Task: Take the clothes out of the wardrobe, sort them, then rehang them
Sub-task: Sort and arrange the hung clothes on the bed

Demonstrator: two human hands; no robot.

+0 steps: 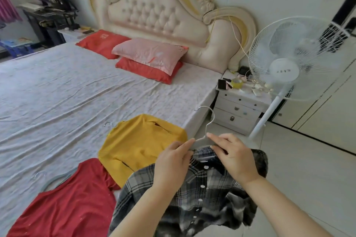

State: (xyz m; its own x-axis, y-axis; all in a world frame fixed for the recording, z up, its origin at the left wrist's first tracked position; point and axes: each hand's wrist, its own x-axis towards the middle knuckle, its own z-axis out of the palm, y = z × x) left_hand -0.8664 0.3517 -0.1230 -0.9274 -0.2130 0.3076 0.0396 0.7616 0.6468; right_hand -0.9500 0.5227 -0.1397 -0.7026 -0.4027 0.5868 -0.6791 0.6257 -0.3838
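Head view shows us pinching the wire hanger (207,121) at its shoulders, left hand (174,161) and right hand (232,155) either side of the neck, hook pointing up-frame. Plaid shirt (194,196) hangs directly beneath, lower centre, collar at our fingertips, both hands equally near.

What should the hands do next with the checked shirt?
Probably slip the hanger out of the collar and lay the checked shirt on the bed. Both the left hand and right hand pinch the hanger at the shirt's neck, and the yellow top and red top already lie flat there.
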